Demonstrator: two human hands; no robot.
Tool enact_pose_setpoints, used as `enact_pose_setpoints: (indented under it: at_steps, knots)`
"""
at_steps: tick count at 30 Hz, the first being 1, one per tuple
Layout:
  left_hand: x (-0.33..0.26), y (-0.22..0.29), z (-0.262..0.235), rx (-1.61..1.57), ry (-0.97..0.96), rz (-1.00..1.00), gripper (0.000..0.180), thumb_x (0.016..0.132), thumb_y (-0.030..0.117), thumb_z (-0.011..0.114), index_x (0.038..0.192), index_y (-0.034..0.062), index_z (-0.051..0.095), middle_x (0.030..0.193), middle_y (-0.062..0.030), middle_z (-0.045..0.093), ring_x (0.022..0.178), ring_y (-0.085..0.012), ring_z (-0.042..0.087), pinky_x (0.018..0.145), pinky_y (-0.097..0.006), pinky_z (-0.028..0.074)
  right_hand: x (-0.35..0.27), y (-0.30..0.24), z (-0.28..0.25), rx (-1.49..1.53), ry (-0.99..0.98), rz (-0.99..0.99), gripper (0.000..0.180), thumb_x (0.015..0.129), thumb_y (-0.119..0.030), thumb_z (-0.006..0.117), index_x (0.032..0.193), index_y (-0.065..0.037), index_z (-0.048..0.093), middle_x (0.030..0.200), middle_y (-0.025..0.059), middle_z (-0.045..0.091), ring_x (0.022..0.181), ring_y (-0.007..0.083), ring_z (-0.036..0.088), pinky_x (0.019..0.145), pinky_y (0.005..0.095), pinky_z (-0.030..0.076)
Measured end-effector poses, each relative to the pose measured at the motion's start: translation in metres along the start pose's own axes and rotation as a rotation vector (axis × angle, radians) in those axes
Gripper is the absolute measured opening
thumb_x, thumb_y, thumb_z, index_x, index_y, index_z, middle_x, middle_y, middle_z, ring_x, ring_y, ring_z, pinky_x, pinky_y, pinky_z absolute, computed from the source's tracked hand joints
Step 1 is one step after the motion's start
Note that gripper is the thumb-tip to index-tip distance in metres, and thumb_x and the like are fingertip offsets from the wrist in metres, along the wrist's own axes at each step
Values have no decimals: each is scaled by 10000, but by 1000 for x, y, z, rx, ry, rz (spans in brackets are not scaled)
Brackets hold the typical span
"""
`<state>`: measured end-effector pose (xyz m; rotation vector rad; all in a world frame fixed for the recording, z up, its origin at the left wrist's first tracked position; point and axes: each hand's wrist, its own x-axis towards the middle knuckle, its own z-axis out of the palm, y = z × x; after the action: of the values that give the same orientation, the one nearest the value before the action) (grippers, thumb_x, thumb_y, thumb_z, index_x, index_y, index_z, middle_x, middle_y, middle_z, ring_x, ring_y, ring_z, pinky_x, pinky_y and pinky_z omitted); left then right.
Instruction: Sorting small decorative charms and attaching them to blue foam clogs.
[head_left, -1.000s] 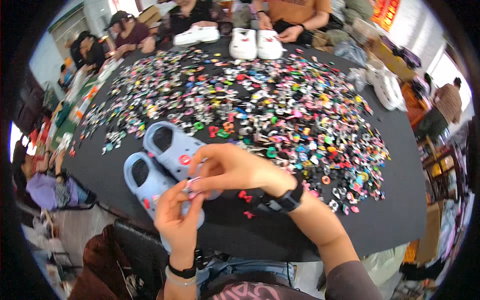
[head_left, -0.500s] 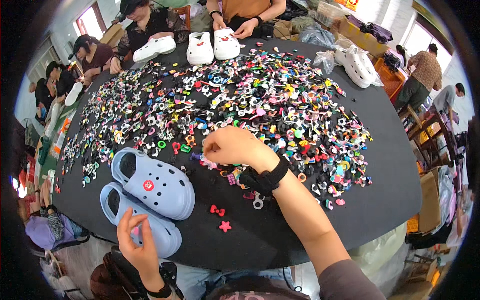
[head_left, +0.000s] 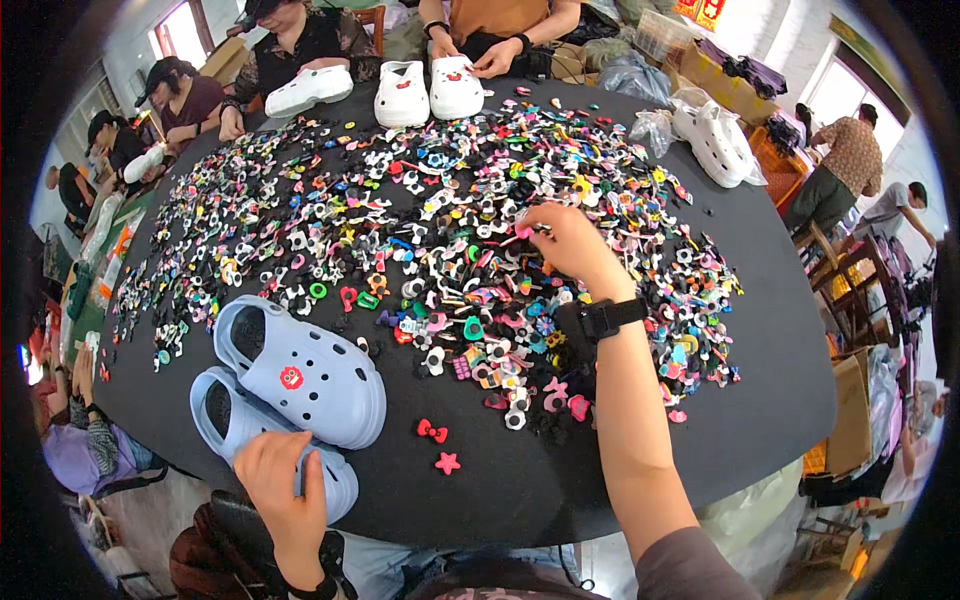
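Two light-blue clogs stand side by side at the left front; the far clog [head_left: 325, 385] bears a red round charm [head_left: 291, 378]. Over the front of the near clog [head_left: 342, 488] is my left hand [head_left: 278, 485], its fingers curled and their tips hidden. Whether it holds anything small does not show. My right hand [head_left: 572, 245] reaches over the pile of mixed shoe charms [head_left: 480, 240], pinching a pink charm [head_left: 524, 231]. A red bow charm [head_left: 432, 431] and a pink star charm [head_left: 447, 463] lie apart on the black tabletop, right of the clogs.
Across the black table [head_left: 740, 430], a person's hands work at a white clog [head_left: 457, 88], with another white clog [head_left: 402, 95] beside it. One more white clog [head_left: 308, 90] is in a second person's hand. A white pair [head_left: 715, 145] sits at the far right.
My right hand has moved away and to the right across the pile and now pinches a pink charm. My left hand has curled its fingers and dropped slightly over the near clog.
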<state>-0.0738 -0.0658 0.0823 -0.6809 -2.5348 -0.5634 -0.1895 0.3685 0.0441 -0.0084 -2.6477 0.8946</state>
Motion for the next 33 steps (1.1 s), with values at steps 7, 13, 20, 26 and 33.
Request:
enact_pose_setpoints:
  at_steps: [7, 13, 20, 26, 33]
  knots:
    - [0, 2, -1, 5, 4, -35, 140, 794, 66, 665, 931, 39, 676, 912, -77, 668, 985, -280, 575, 893, -427, 362, 1, -4, 21, -286, -45, -134, 264, 840, -27, 548, 977, -116, 755, 1176, 51, 667, 1101, 286, 608, 971, 424, 454]
    - [-2, 3, 0, 10, 43, -38, 121, 794, 69, 665, 912, 43, 681, 905, -59, 679, 981, -275, 576, 889, -420, 364, 6, -56, -14, 546, -68, 17, 180, 881, -50, 670, 1045, -8, 729, 998, 77, 730, 898, 130, 679, 817, 270, 533]
    - [-2, 5, 0, -13, 45, -41, 120, 786, 76, 663, 900, 45, 687, 881, -59, 682, 992, -269, 578, 898, -424, 361, 3, -81, -28, 842, -126, 39, 267, 837, 9, 710, 1099, -33, 683, 997, 42, 710, 864, 91, 666, 770, 228, 536]
    - [-5, 3, 0, -6, 35, -44, 123, 780, 72, 666, 898, 45, 688, 872, -62, 682, 997, -265, 580, 905, -423, 361, 0, -98, -31, 888, -142, 7, 341, 833, 16, 714, 1163, -43, 655, 943, -1, 673, 832, 77, 651, 728, 206, 525]
    - [-3, 5, 3, -13, 35, -39, 119, 780, 67, 670, 894, 41, 690, 870, -65, 679, 992, -263, 582, 898, -417, 363, -3, -99, -42, 826, -130, 20, 290, 849, 0, 706, 1137, 4, 680, 1060, 70, 709, 889, 113, 674, 787, 246, 534]
